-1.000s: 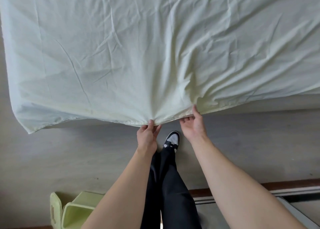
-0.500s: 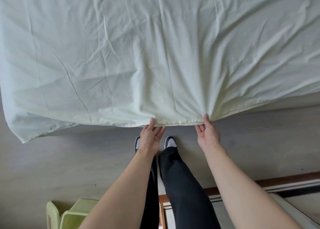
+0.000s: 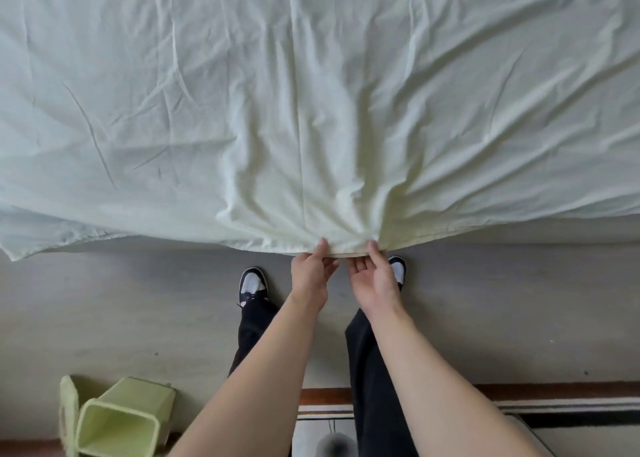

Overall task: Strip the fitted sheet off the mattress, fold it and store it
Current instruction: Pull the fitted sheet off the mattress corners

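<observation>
- We see the left hand (image 3: 311, 276) and right hand (image 3: 375, 281) close together, each pinching the near hem of the fitted sheet (image 3: 311, 110), thumbs on top.
- The pale sheet spreads wide above the grey floor (image 3: 121, 311), bunched at the grip.
- A light green bin (image 3: 119, 422) lies tipped near our left shoe (image 3: 254, 283).
- We read no writing.

- The grey floor (image 3: 485, 300) runs below the bed's near edge.
- A pale, creased fitted sheet (image 3: 242, 93) lies spread over the bed, its near edge hanging above the floor.
- A light green bin (image 3: 117, 422) lies tipped on the floor at lower left.
- Two black-and-white shoes (image 3: 254, 283) stand on the floor.
</observation>
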